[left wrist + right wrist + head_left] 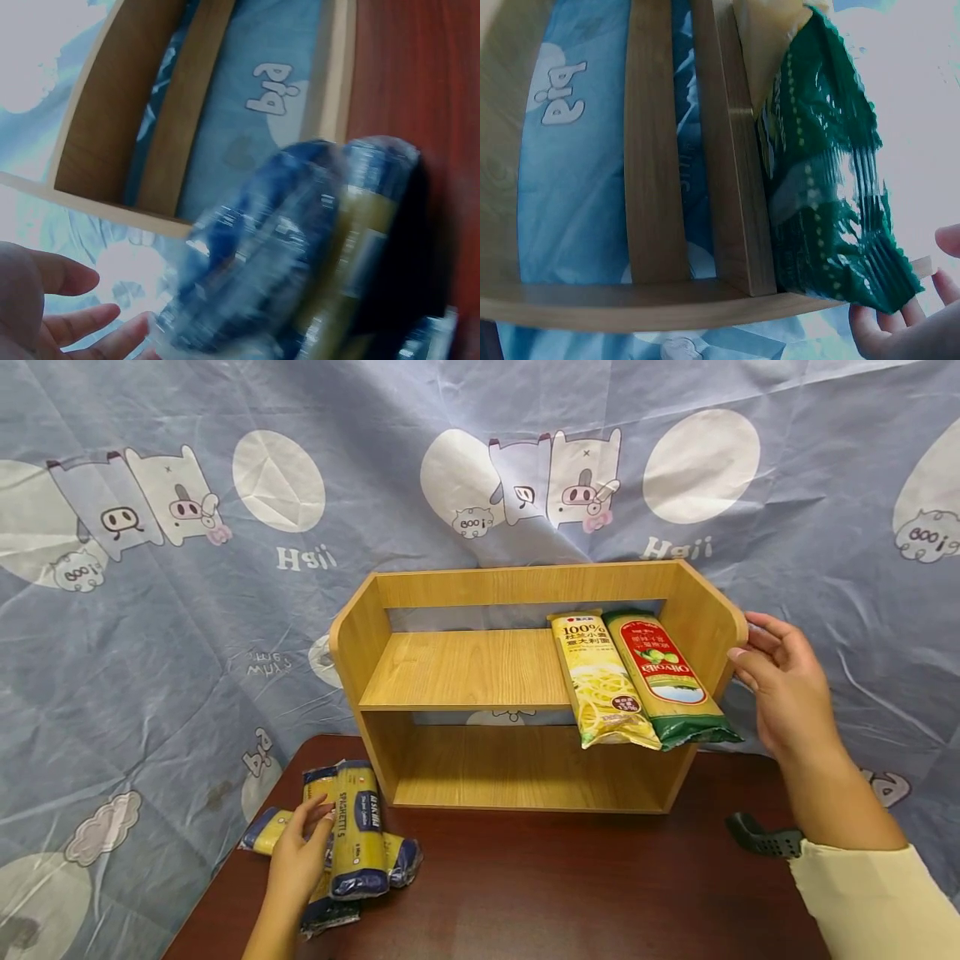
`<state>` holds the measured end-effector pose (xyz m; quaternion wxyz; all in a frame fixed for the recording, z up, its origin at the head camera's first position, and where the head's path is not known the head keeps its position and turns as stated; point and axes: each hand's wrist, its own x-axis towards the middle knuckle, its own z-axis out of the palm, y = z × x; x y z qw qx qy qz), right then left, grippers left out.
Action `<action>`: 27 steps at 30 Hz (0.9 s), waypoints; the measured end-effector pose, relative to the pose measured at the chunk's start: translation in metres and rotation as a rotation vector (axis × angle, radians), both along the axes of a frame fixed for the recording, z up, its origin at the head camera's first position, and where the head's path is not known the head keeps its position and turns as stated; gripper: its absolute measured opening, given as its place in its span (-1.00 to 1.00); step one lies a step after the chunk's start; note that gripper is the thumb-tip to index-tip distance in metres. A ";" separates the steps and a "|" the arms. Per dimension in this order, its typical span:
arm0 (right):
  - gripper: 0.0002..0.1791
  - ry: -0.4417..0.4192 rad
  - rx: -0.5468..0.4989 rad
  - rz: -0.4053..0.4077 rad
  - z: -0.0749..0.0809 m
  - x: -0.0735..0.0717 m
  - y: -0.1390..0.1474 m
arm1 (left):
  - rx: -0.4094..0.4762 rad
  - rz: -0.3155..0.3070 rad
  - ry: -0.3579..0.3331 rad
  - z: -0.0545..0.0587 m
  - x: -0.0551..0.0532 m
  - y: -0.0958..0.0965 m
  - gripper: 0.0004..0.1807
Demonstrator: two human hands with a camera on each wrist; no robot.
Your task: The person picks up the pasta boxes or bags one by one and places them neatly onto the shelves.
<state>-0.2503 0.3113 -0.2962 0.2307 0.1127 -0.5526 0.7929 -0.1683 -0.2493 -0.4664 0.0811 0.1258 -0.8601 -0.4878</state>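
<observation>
My left hand is beside the stack of spaghetti packs at the table's left. Its fingers reach toward the top yellow-and-blue spaghetti pack; in the left wrist view they are spread, with nothing gripped, near the blurred blue pack end. At the right side panel of the wooden shelf, my right hand has loosely bent fingers, its thumb apart from them. Whether it touches the panel is unclear. Close by on the upper board lie a green-ended Olivoilà pasta pack and a yellow pasta pack, both overhanging the front.
More spaghetti packs lie beneath the top one, some crosswise. A black curved object rests on the dark red table near the right forearm. Patterned cloth hangs behind the shelf.
</observation>
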 end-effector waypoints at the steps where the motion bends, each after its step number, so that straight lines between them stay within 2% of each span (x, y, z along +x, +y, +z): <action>1: -0.48 -0.006 0.035 -0.020 0.002 -0.001 0.000 | -0.007 0.006 -0.010 -0.002 0.001 0.000 -0.45; 4: -0.44 -0.055 0.205 -0.104 0.008 -0.004 0.000 | -0.020 0.023 -0.044 -0.009 0.005 -0.002 -0.45; 9: -0.39 -0.194 0.616 -0.290 0.017 -0.008 0.000 | -0.062 0.041 -0.079 -0.018 0.011 -0.003 -0.43; 12: -0.35 -0.249 0.783 -0.329 0.020 -0.012 0.001 | -0.087 0.047 -0.085 -0.024 0.013 -0.002 -0.41; 17: -0.32 -0.275 0.936 -0.316 0.023 -0.019 0.006 | -0.089 0.066 -0.109 -0.032 0.016 0.000 -0.38; 24: -0.32 -0.218 1.175 -0.468 0.020 -0.023 0.012 | -0.056 0.100 -0.164 -0.042 0.018 0.005 -0.32; 27: -0.31 -0.202 1.224 -0.483 0.020 -0.023 0.012 | -0.027 0.110 -0.191 -0.045 0.020 0.005 -0.27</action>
